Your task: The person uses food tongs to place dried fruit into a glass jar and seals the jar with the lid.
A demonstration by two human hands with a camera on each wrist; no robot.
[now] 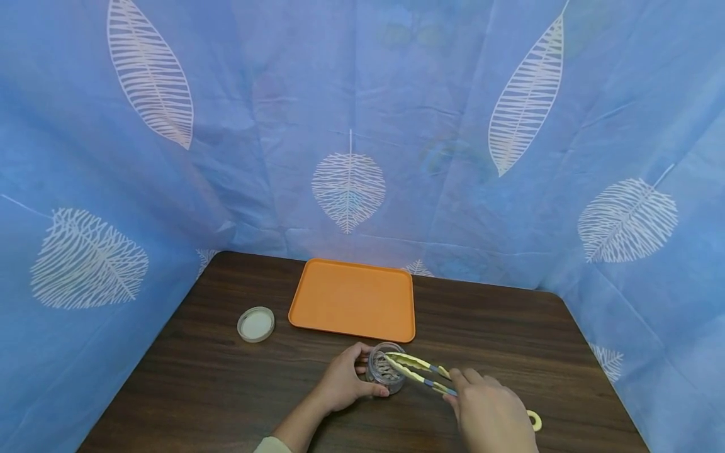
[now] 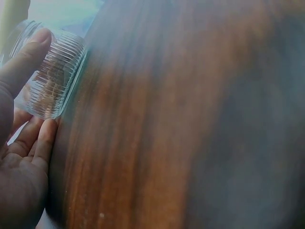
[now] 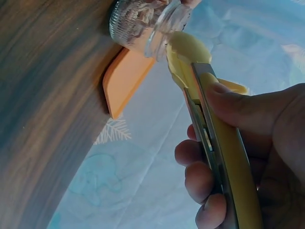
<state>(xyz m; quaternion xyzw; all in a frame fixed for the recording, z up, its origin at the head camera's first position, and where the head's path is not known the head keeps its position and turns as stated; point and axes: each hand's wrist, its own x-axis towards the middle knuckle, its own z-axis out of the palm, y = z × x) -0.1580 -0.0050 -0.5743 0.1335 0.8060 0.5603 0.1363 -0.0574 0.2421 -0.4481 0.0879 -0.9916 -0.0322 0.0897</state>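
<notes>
A clear ribbed jar [image 1: 387,371] stands uncapped on the dark wooden table, with small brownish-grey pieces inside whose kind I cannot tell. My left hand [image 1: 344,381] holds it from the left, thumb on the near side and fingers round the far side; the left wrist view shows the thumb [image 2: 33,52] against the ribbed wall. My right hand [image 1: 491,409] grips yellow tongs [image 1: 416,365] with metal-edged arms. Their tips are at the jar's mouth. In the right wrist view, the yellow tong heads [image 3: 188,55] are close to the jar's rim, and the thumb and fingers squeeze the arms.
An orange tray [image 1: 354,299] lies behind the jar towards the back of the table [image 1: 481,333]. A round lid [image 1: 255,324] with a white inside rests to the left. Blue curtains [image 1: 272,126] with white leaf prints stand around the table's back and sides.
</notes>
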